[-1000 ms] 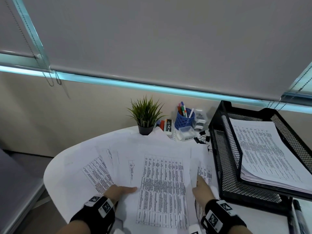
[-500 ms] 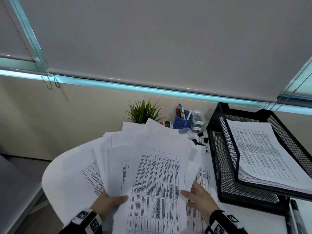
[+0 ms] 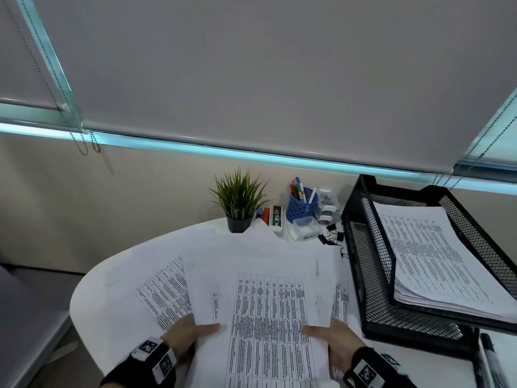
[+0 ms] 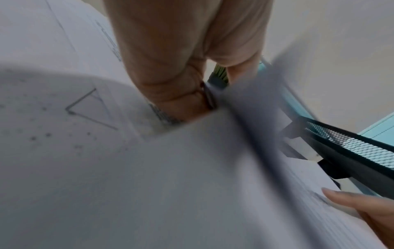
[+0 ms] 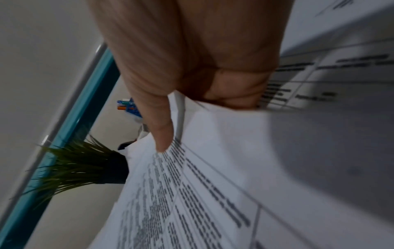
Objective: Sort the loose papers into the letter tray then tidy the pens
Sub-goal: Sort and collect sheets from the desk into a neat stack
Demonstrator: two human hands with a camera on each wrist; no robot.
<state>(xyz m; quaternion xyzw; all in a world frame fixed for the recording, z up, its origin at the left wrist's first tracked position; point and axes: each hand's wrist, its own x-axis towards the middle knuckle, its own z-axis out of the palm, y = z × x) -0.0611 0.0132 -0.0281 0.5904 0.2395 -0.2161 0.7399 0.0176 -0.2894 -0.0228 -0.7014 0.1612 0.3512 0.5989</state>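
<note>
A stack of printed papers [image 3: 265, 309] is held over the white round table [image 3: 112, 278]. My left hand [image 3: 193, 331] grips its left edge, thumb on top; in the left wrist view the fingers [image 4: 181, 94] pinch the sheets [image 4: 149, 168]. My right hand [image 3: 327, 336] grips the right edge, and its thumb [image 5: 162, 131] presses on the printed page [image 5: 213, 193]. More loose sheets [image 3: 165, 292] lie underneath on the table. The black mesh letter tray [image 3: 372, 275] stands at the right with a paper pile [image 3: 430, 256] in its upper tier. Pens stand in a blue cup [image 3: 302, 205].
A small potted plant [image 3: 239, 203] stands at the table's back edge beside a stapler box [image 3: 275, 217], a clear box [image 3: 306, 232] and black binder clips [image 3: 333, 233]. A black marker [image 3: 491, 357] lies at the far right. A wall and window blind rise behind.
Both hands have taken hold of the spread sheets, lifted them up toward me, then lowered and squared them into one stack held at both side edges.
</note>
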